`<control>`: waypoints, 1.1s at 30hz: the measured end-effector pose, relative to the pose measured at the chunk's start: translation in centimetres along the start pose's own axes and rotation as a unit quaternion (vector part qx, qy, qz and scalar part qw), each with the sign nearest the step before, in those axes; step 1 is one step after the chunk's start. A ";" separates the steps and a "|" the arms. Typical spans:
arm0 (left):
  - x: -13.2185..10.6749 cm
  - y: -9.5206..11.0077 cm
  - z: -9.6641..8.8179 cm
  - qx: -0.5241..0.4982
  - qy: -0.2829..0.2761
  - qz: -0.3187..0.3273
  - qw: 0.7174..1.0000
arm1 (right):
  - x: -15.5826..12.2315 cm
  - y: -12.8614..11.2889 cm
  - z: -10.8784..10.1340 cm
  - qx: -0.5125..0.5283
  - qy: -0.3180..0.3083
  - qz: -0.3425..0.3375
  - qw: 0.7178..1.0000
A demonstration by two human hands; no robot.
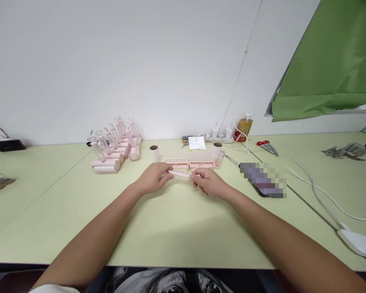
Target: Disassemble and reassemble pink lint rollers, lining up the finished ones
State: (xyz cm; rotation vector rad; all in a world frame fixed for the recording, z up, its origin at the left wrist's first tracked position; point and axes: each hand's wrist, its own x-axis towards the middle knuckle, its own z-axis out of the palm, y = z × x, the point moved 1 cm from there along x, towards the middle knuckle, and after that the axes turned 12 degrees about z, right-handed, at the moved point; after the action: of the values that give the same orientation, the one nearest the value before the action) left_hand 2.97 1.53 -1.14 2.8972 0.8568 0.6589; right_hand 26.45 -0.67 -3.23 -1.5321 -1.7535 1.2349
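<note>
A slim pale-pink clear tube point(179, 174) lies level between my two hands, just above the table. My left hand point(154, 177) grips its left end with thumb and fingers. At the right end, my right hand point(209, 181) pinches it, fingers curled. Just behind the hands sits a long pink case with a clear cover point(177, 162). A short clear pink cylinder point(220, 158) stands by the case's right end. White cardboard-like rolls with brown tops, one on the left point(154, 153) and one on the right point(217, 148), flank the case.
Several pink cases with clear tubes and heart-shaped loops point(110, 148) stand at the left back. A power strip point(222, 137), a drink bottle point(244, 127) and red-handled snips point(267, 147) are at the right back. A phone point(262, 180) and white cables point(311, 185) lie to the right.
</note>
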 end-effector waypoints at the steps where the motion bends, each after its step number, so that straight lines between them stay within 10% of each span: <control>1: 0.0 0.0 -0.1 0.002 -0.011 -0.007 1.000 | 0.1 0.1 -0.1 0.004 0.004 0.012 1.000; 9: 0.8 4.6 1.6 0.052 -0.090 0.010 0.995 | -0.2 0.3 2.1 0.053 -0.047 0.042 0.997; 25: 0.4 4.8 3.3 -0.078 0.016 0.024 0.997 | -1.2 -0.7 1.4 0.075 -0.091 -0.069 0.991; 33: 0.8 3.2 2.3 -0.325 0.166 -0.084 0.927 | -0.7 -0.6 -0.4 0.144 -0.039 -0.073 0.986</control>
State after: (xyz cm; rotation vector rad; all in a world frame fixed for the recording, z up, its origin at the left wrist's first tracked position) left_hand 6.11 -0.61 -2.37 2.1289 0.7166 1.1708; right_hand 26.68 -1.19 -2.34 -1.1840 -1.6185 1.4196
